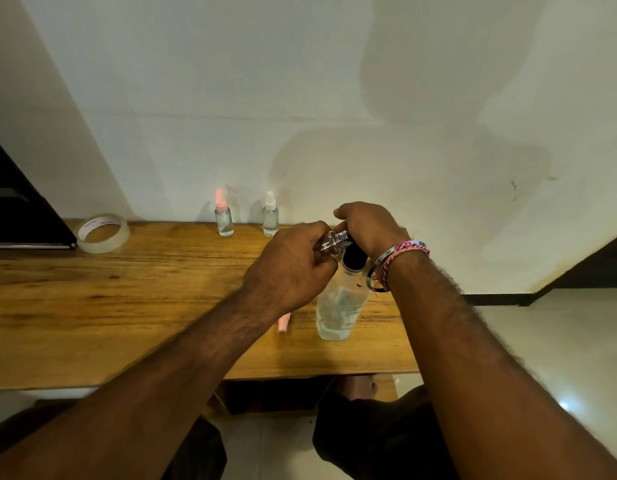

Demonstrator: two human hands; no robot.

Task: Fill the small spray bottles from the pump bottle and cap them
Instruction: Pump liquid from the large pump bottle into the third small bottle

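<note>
A clear pump bottle with a black collar stands near the right end of the wooden table. My right hand curls over its pump head. My left hand grips a small clear glass bottle, tilted with its open neck at the pump's nozzle. A pink spray cap lies on the table under my left wrist. At the back by the wall stand two small filled bottles, one with a pink sprayer, one with a white sprayer.
A roll of clear tape lies at the back left beside a dark object. The table's right edge runs close past the pump bottle, with pale floor tiles beyond. My knees show below the front edge.
</note>
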